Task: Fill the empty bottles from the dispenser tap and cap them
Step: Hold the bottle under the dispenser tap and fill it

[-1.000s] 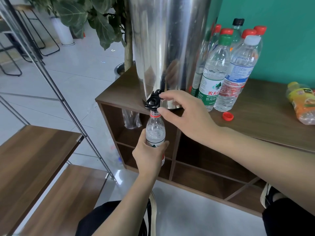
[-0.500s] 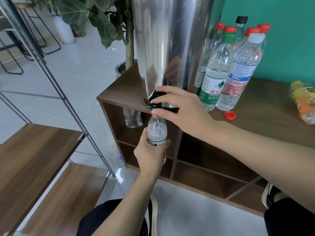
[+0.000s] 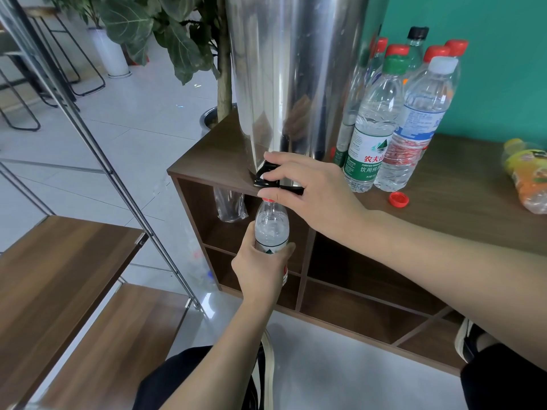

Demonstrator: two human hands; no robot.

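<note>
While left hand [image 3: 260, 269] grips bottle [image 3: 271, 229], green label [image 3: 368, 159] reads "农夫山".

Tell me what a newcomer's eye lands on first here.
The tall steel dispenser on the wooden cabinet dominates the upper middle. At its base the right hand grips the black tap, while the left hand holds a clear bottle under it. To the right stands a cluster of capped bottles, a loose red cap before them.
</note>
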